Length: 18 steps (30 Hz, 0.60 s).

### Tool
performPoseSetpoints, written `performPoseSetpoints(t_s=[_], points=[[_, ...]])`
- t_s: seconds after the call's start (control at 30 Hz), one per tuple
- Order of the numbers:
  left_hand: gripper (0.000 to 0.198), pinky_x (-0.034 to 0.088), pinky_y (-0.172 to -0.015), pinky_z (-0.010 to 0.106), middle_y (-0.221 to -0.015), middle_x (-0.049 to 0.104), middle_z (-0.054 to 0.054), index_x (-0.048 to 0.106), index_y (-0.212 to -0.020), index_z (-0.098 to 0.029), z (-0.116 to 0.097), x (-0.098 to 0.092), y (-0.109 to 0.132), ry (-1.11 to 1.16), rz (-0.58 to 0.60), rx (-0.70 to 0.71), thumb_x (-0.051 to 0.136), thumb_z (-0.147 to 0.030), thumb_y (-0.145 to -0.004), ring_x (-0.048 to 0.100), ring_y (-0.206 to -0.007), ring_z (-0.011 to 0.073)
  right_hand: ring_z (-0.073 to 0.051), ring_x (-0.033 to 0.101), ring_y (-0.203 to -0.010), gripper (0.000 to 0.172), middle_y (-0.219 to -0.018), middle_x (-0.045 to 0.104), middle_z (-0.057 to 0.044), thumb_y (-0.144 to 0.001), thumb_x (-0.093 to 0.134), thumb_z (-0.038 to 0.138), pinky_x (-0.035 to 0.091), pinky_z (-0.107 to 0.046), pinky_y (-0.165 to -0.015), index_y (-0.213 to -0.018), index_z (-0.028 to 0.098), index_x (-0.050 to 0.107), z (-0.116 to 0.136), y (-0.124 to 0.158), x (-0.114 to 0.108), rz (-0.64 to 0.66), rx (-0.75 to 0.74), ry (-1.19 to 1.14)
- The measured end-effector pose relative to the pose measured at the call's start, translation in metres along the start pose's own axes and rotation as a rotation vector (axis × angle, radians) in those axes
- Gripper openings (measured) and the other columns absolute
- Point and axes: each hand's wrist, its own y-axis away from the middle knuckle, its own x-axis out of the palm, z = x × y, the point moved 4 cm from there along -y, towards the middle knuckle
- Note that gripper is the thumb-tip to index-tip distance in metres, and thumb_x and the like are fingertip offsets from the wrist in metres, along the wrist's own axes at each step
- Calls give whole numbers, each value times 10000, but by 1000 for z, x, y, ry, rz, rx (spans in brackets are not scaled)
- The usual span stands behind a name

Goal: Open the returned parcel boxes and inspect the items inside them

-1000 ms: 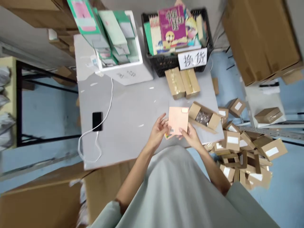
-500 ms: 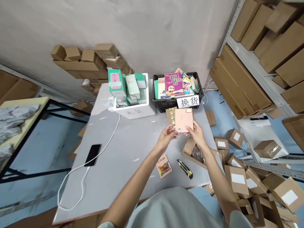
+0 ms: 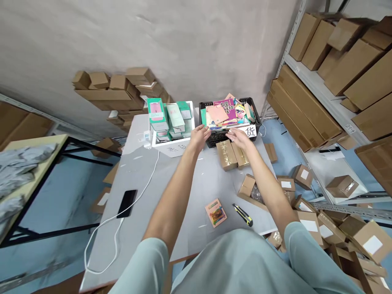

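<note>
A thin pink book (image 3: 217, 114) lies on the pile in the black basket (image 3: 212, 141), partly over a purple book (image 3: 233, 107). My left hand (image 3: 200, 136) is at the basket's front left corner, fingers spread and holding nothing. In front of the basket's white sign (image 3: 250, 131) is my right hand (image 3: 239, 137), also open and covering part of the lettering. Below it, two taped cardboard boxes (image 3: 227, 156) sit on the table. Closer to my body lie another small pink book (image 3: 216, 212) with a colourful cover and a yellow-black utility knife (image 3: 243, 215).
Left of the basket stands a white box (image 3: 174, 148) with green-and-white cartons. An open carton (image 3: 246, 186) with plastic wrap sits beneath my right forearm. A phone (image 3: 127, 203) and white cable lie on the left. Shelving with cardboard boxes (image 3: 306, 108) lines the right side.
Both hands have moved forward and let go of the pink book, which now rests on the basket's pile. The taped boxes in front of the basket have come into fuller view.
</note>
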Motion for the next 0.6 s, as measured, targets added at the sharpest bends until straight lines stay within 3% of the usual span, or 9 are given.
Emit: performPoseSetpoints(t_s=[0.07,0.17,0.33,0.43,0.6], points=[[370,627,-1120,377,-1363,790,170,702,-1286,-163,22,-31,16,-78,-1,-29,802,-138,-931,804,-1033,171,-172,845,-1060,130,-1017,833,-45,-1019,769,147,650,-359,-1197,-1087,228,693,-29,19,-14,26,33,41],[345,641,-1077,398,-1365,802,185,733,-1216,-164,74,-88,57,-227,16,-113,843,-220,-893,808,-1078,215,-201,853,-1090,137,-1093,853,-62,-976,857,244,619,-408,-1238,-1030,234,731,-78,64,-42,93,31,97],[401,633,-1013,381,-1193,834,143,734,-1127,-182,159,-171,130,-477,-39,-333,903,-301,-783,789,-1106,251,-265,833,-1201,420,-1278,854,-112,-879,949,465,621,-483,-1211,-1203,244,799,-170,148,-77,192,63,230],[405,625,-958,387,-1020,822,113,715,-1041,-186,203,-203,172,-509,-75,-465,928,-244,-701,778,-1046,264,-282,814,-1235,435,-1250,859,-117,-858,927,483,641,-479,-1151,-1194,235,805,-230,184,-90,186,148,430],[413,606,-921,392,-892,792,82,679,-1028,-193,276,-237,229,-552,-82,-668,916,-232,-692,774,-1061,302,-301,791,-1296,320,-1252,858,-129,-909,804,357,619,-466,-1159,-1190,203,790,-312,214,-115,13,297,859]])
